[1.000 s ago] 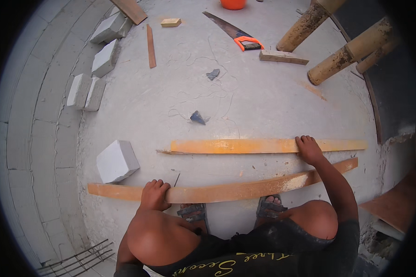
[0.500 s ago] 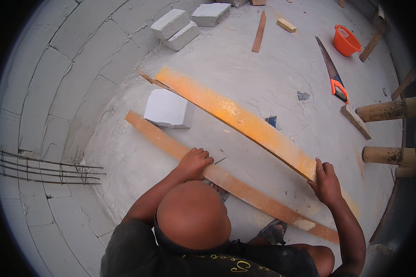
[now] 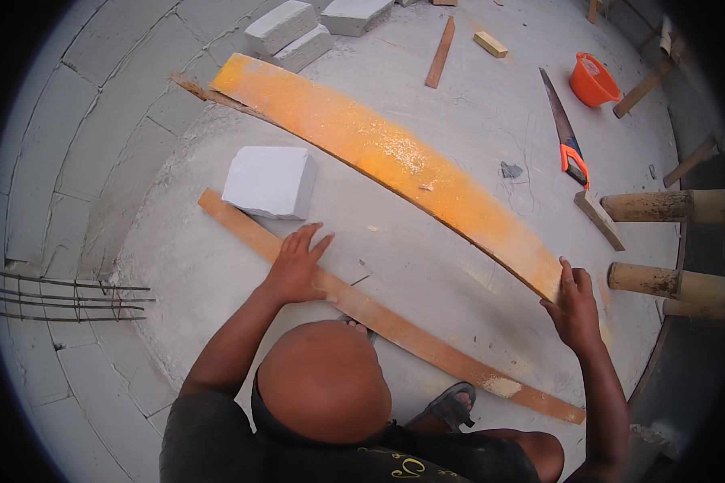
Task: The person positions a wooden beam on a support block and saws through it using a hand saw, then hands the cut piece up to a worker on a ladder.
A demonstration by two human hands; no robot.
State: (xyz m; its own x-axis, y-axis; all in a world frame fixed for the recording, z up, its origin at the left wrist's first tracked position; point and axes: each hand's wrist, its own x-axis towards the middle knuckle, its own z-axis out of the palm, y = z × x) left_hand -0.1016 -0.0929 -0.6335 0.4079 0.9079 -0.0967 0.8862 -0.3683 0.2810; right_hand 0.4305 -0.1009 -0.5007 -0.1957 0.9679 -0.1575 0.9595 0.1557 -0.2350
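Right hand, head view: closed on the near right end of the yellow-orange plank, fingertips at its edge.
Left hand: fingers spread, grasping nothing visible, over the brown plank; contact cannot be told.
Yellow-orange plank: slants from upper left to the right hand, beyond the white block; pale dust lies on its face.
Brown plank: lies on the floor before the person, roughly parallel to the first, with a dusty patch toward its right end.
White block: between the two planks, just beside the brown one's left end.
Floor: pale grey, cement-like, marked with thin lines and scattered with small scraps.
Wall: large grey blocks with visible joints, curved by the lens; bar mesh projects at its foot.
Stacked blocks: pale, near the wall at the top.
Bamboo posts: at the right, stained dark in places.
Handsaw: flat on the floor, its orange and black handle nearer the person, close to a wood offcut.
Lettering: yellow, on the dark garment, partly lost in folds.
Orange basin: upper right, beyond the saw; a pale patch shows inside, too small to identify.
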